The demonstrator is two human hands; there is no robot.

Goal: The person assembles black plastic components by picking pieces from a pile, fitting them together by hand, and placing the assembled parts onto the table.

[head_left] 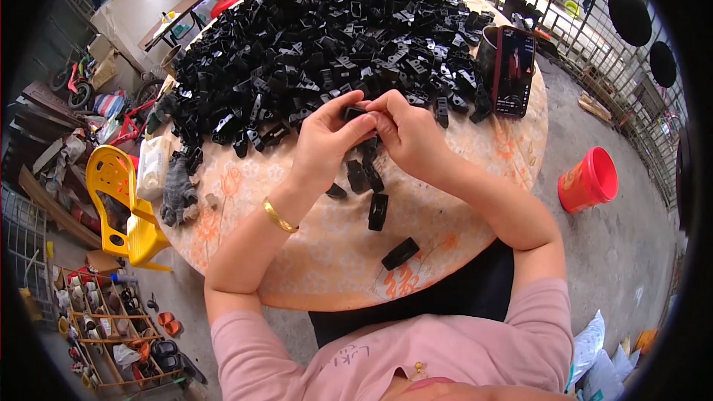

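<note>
Both hands meet over the table, at the near edge of a large heap of small black plastic parts. My left hand is closed, its thumb and fingers pinching a small black plastic part. Against the same part my right hand presses its thumb and forefinger, also closed. The fingers partly cover the part, so its full shape is hidden. Just below the hands lie several loose black parts, with one further toward me and another close to the table's near edge.
The round table has a flowered cover. A phone leans against a dark cup at right. Grey gloves and a white packet lie at left. A yellow chair and a red bucket stand on the floor.
</note>
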